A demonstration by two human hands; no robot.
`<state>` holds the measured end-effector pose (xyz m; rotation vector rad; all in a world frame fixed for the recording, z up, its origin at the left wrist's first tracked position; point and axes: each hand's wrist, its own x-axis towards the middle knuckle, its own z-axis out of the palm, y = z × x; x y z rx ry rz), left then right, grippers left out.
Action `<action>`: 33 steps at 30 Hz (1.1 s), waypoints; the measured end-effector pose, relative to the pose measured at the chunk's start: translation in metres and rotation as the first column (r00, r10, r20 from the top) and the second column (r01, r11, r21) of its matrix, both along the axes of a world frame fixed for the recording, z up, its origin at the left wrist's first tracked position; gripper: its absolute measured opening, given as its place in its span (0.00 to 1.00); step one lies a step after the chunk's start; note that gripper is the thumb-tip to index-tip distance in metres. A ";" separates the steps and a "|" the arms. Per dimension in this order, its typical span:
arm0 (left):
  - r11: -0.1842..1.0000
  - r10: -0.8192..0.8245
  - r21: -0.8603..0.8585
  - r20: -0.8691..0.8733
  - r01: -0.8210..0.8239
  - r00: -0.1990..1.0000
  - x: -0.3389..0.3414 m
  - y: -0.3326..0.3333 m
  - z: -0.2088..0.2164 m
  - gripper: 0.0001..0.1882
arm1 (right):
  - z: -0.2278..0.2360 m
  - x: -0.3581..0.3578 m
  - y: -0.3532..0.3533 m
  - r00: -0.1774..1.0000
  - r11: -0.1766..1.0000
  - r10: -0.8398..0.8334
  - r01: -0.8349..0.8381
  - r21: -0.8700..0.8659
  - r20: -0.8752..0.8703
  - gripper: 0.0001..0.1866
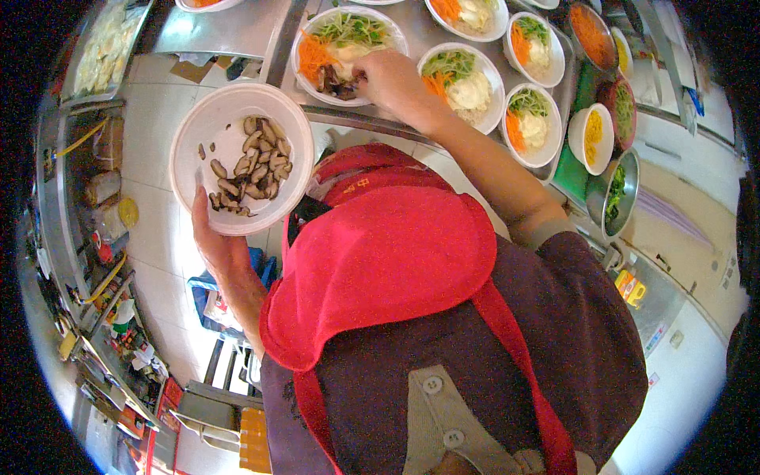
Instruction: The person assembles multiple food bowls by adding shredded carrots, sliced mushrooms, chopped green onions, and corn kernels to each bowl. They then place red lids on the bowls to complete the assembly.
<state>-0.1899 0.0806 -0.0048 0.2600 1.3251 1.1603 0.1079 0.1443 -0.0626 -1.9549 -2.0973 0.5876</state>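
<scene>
My left hand (218, 245) is closed on the side of a round white plastic tub (188, 146) and holds it out to the left, over the floor. Sliced mushrooms (257, 166) cover part of the tub's bottom. Over a white bowl (296, 67) at the near left corner of the tray, my right hand (396, 89) has its fingers pinched together at dark mushroom slices (336, 81). Shredded carrot (317, 57), green sprouts (352, 30) and a pale creamy filling lie in that same bowl. The fingertips are partly hidden.
Several similar filled bowls (495, 79) stand on the metal tray (554, 103). Right of it are a bowl of carrot shreds (592, 36), a white bowl with yellow bits (591, 138) and a steel bowl of greens (616, 194). Cluttered shelving (87, 261) lines the left side.
</scene>
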 end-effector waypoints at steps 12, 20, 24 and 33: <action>0.998 -0.059 0.038 -0.015 0.059 0.998 -0.004 0.014 0.005 0.30 | -0.005 -0.017 0.008 0.907 0.887 0.379 -0.300 0.352 -0.183 0.07; 0.990 -0.129 0.077 0.101 0.122 0.986 -0.008 0.026 0.006 0.29 | 0.056 -0.020 0.022 0.791 0.930 -0.024 0.241 0.276 -0.611 0.07; 0.985 -0.159 0.078 0.075 0.153 0.984 0.022 0.033 0.023 0.30 | 0.095 -0.046 0.013 0.779 0.969 0.244 -0.168 0.182 -0.578 0.07; 0.930 -0.319 0.210 0.060 0.300 0.946 0.055 0.037 0.024 0.28 | 0.089 -0.072 -0.025 0.961 0.966 0.259 -0.256 0.045 -0.098 0.22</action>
